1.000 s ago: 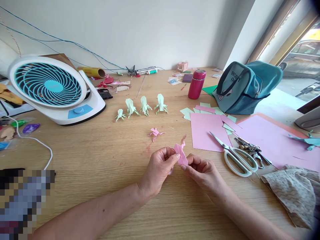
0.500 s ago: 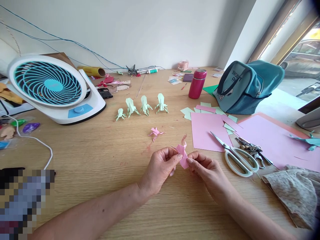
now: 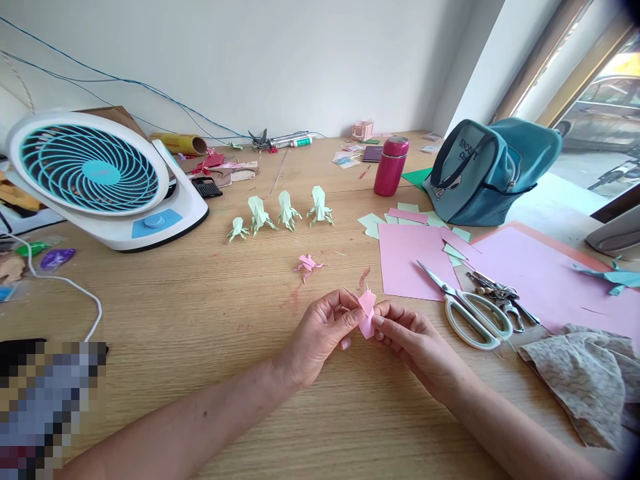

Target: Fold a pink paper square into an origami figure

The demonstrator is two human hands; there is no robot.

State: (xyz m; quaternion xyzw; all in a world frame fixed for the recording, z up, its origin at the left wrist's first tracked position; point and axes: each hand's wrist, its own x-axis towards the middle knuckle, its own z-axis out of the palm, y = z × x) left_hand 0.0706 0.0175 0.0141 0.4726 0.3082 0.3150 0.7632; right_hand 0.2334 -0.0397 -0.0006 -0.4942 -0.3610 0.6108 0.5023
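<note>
Pinching a small, angular piece of folded pink paper (image 3: 369, 305) between both hands, just left of the white-handled metal scissors (image 3: 456, 293) and apart from them. Gripping the left edge between thumb and bent fingers of the left hand (image 3: 323, 327), and the right edge between thumb and forefinger of the right hand (image 3: 413, 333), probably to steady so tiny a shape from two sides and leave its pale front face open to view. Cannot tell how the remaining fingers meet the paper, being partly hidden behind it.

Facing four pale green folded-paper figures (image 3: 287, 210) with spread legs, set in a row well beyond and left of the scissors, perhaps to stand safely clear of busy fingers. Having a spindly pink folded-paper figure (image 3: 309, 263) nearer, left of the scissors' tips, perhaps for handy comparison. Resting the scissors' blades on a flat, pink paper sheet (image 3: 407, 253), with handles toward the right hand, likely for easy pick-up. Having pale green paper offcuts (image 3: 371, 221) beyond the scissors, presumably pushed aside to free working room.
</note>
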